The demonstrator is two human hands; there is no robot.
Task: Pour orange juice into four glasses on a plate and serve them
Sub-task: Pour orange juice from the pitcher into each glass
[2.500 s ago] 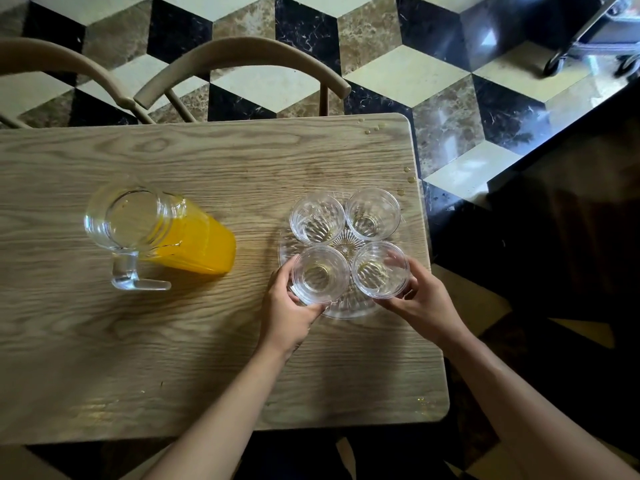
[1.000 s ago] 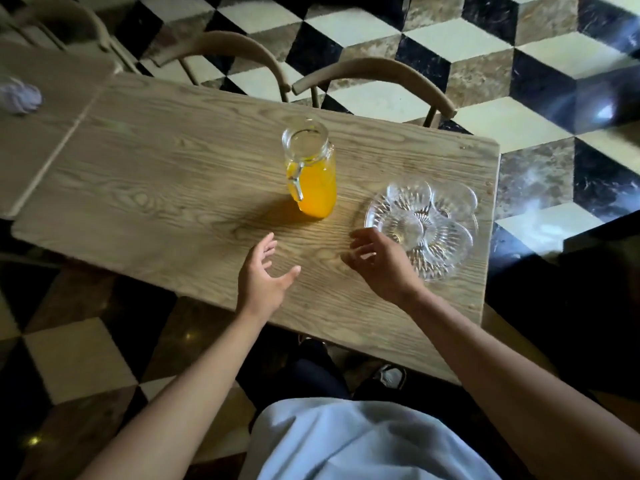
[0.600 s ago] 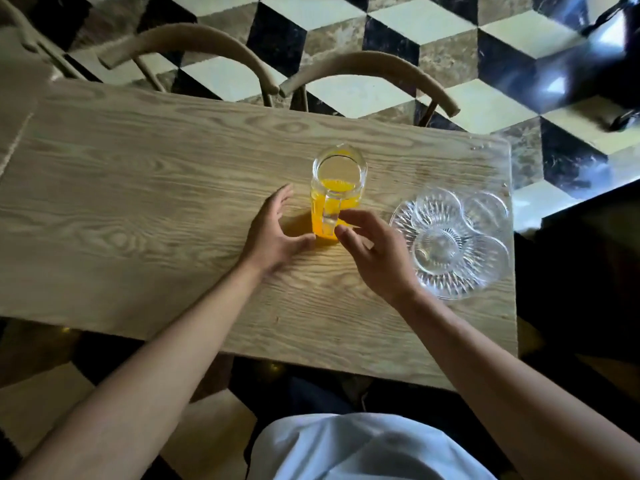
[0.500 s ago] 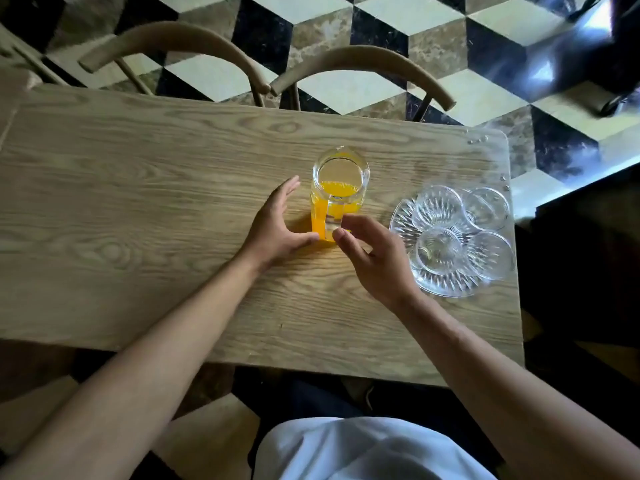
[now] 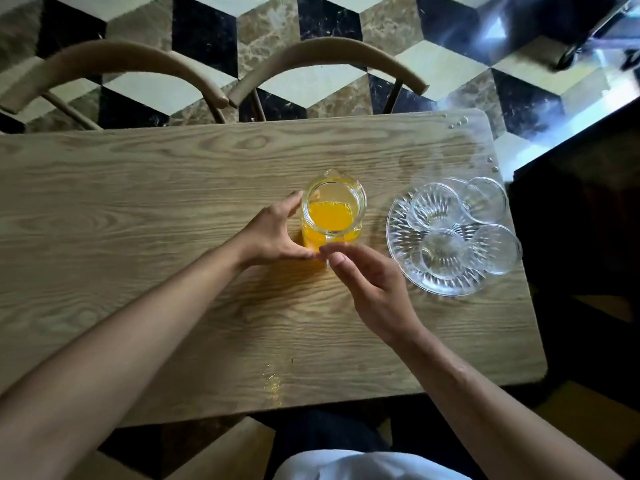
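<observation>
We are about to take hold of the jug of orange juice (image 5: 331,213), which stands upright near the middle of the desk (image 5: 138,188), its spout pointing to twelve o'clock, away from us. Our left hand (image 5: 273,233) is spread wide and curved around the jug's nine o'clock side, fingers close to the glass; we cannot tell whether they press on it yet. Our right hand (image 5: 367,282) is open and empty at the jug's six o'clock side, fingertips reaching for where the handle seems to sit; the handle itself is mostly hidden behind the fingers.

The four glasses (image 5: 446,251) stand empty on the clear plate (image 5: 450,285) at three o'clock from the jug, near the desk's right edge, packed close so their rims touch or nearly so.

To do this well, we think the right hand should wrap the handle fully while the left steadies the body, since the jug looks fairly full and heavy. The spout faces away from the plate, so we would turn the jug as we lift, bringing the spout over one glass before tipping. The glasses are small and crowded, so a slow, low pour should keep juice from splashing onto the plate between them. The plate sits close to the desk's edge; we should not nudge it.
</observation>
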